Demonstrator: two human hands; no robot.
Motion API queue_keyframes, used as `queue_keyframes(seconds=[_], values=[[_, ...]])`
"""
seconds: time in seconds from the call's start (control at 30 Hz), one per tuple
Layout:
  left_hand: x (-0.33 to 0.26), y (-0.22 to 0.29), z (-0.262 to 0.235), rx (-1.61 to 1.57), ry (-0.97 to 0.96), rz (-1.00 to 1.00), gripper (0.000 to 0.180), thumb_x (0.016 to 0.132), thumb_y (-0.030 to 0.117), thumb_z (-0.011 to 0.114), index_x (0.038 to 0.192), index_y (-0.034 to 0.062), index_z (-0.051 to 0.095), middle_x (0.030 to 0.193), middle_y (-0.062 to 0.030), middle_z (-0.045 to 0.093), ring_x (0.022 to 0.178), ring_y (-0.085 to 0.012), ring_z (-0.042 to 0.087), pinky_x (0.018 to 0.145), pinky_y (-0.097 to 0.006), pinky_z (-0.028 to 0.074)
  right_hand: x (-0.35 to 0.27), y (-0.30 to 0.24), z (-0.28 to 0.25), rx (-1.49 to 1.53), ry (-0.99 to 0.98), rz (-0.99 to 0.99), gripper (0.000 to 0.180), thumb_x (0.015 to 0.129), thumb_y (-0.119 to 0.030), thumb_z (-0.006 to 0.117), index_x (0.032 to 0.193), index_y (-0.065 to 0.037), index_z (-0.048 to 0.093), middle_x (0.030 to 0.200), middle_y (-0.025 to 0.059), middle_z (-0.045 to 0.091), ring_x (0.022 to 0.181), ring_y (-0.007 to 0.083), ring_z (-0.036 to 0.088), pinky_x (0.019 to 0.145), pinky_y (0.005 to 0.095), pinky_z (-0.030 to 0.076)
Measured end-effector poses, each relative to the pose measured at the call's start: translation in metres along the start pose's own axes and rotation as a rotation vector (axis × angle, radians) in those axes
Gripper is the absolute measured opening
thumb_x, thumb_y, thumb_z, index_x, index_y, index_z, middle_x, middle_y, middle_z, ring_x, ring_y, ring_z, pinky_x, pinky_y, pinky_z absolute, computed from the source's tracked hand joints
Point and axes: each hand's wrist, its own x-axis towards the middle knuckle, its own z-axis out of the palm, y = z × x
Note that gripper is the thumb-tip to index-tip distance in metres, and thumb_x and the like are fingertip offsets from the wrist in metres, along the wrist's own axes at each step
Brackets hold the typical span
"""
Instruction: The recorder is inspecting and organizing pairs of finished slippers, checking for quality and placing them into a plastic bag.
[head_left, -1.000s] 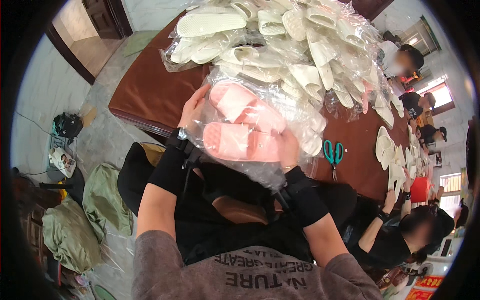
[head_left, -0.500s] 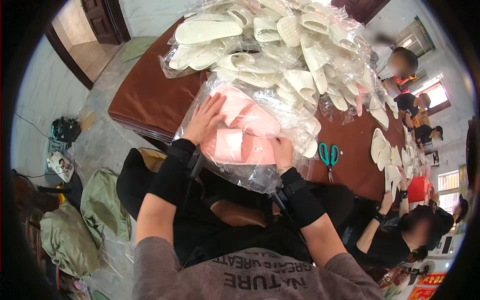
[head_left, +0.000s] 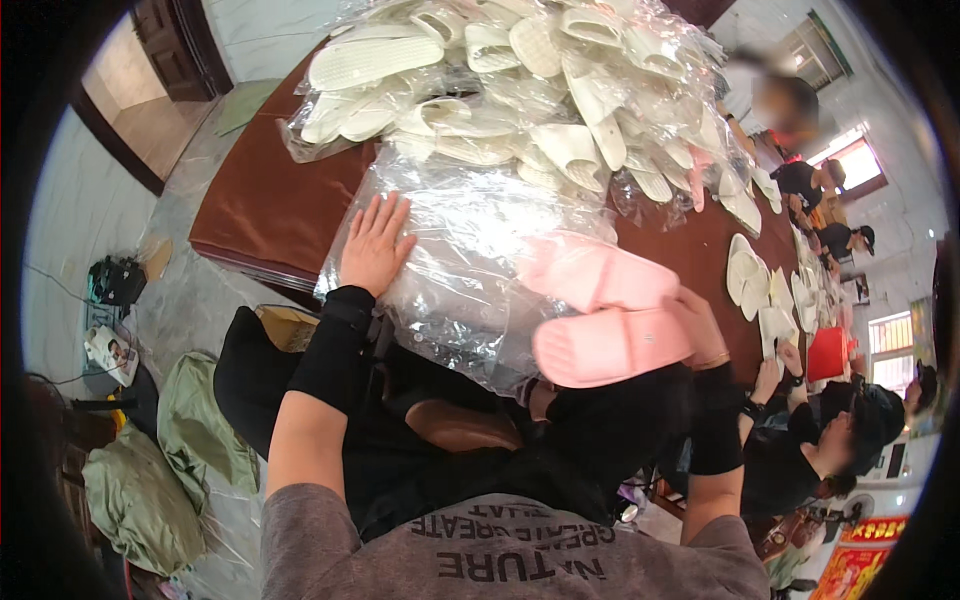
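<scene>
Pink slippers [head_left: 600, 320], a second ago inside the clear bags [head_left: 470, 270] at the bench [head_left: 260, 215] edge, are now out at the right. Left hand [head_left: 375, 245] lies spread flat on the bags. Right hand [head_left: 700, 325] grips the slippers. Cream slippers [head_left: 540, 90] are heaped beyond.

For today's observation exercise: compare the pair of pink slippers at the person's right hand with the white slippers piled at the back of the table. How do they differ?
The pink slippers are pink; the white slippers are off-white. The pink slippers are one pair, held by the right hand at the near table edge, while the white slippers form a large heap farther back. The pink slippers look bare of wrapping, while the white slippers mostly lie in clear plastic bags. Both are open-toed slides with a broad strap.
</scene>
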Motion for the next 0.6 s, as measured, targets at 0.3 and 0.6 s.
queue_keyframes(seconds=[0.3, 0.6], values=[[0.002, 0.003, -0.002, 0.028, -0.014, 0.003, 0.056, 0.096, 0.037, 0.055, 0.147, 0.0159, 0.043, 0.154, -0.0058, 0.038, 0.143, -0.0276, 0.034, 0.116, -0.044, 0.027, 0.009, 0.087, -0.224, 0.368, 0.548, 0.097, 0.029, 0.096, -0.022, 0.061, 0.118, -0.003, 0.063, 0.1, 0.0048, 0.066, 0.09, 0.0156, 0.064, 0.077, 0.0271, 0.052], [0.003, 0.002, -0.003, 0.023, -0.019, 0.005, 0.055, 0.097, 0.037, 0.055, 0.146, 0.0163, 0.043, 0.154, -0.0054, 0.039, 0.142, -0.0275, 0.035, 0.115, -0.044, 0.027, 0.092, 0.096, -0.047, -0.027, 0.392, -0.112, 0.022, 0.088, -0.021, 0.064, 0.093, -0.001, 0.071, 0.073, 0.0052, 0.065, 0.061, 0.0101, 0.056, 0.058, 0.0274, 0.047]])
